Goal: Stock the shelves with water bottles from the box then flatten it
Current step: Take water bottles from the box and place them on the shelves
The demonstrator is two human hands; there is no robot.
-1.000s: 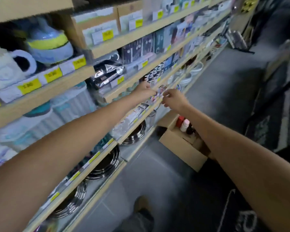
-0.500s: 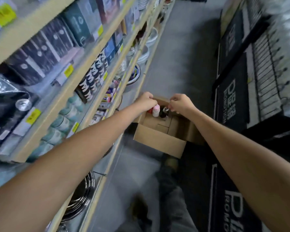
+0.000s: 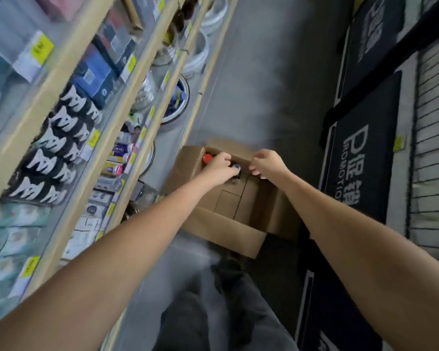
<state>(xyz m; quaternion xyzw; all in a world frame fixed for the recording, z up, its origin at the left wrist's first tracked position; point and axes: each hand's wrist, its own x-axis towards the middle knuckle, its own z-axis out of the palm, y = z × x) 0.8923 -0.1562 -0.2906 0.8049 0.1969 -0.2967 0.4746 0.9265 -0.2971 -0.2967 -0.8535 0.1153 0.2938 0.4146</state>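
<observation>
The aisle has a grey floor (image 3: pixel 251 84). Wooden shelving (image 3: pixel 61 239) with yellow price tags (image 3: pixel 39 49) runs along your left, and dark lettered mats (image 3: pixel 360 160) hang on your right.

**Box position.** The cardboard box (image 3: pixel 223 231) sits open on the floor, just beside the lowest shelf. This placement likely keeps each transfer to the shelf short. Its flaps are folded outward, which leaves the interior reachable from above.

**Hands.**
- Your left hand (image 3: pixel 219 168) reaches into the far end of the box. Its fingers are curled over the silver-capped bottle (image 3: pixel 236 168) in what reads as a grip from the top.
- Your right hand (image 3: pixel 266 163) hovers above the far right part of the box. Its fingers are loosely curled and hold nothing visible. It is probably positioned to take the next bottle.

**Stock.** A red-capped bottle (image 3: pixel 207 158) stands in the far left corner of the box, touching or just beside your left hand. Small colourful bottles (image 3: pixel 115 159) already lie on the shelf near the box.

**Limits of view.**
- Your left hand covers the bottle bodies, so the remaining count cannot be determined.
- The near part of the box shows only bare cardboard.
- Motion blur smears the shelf goods and labels.
- Your forearms and trouser legs (image 3: pixel 238 312) hide the floor below the box.
</observation>
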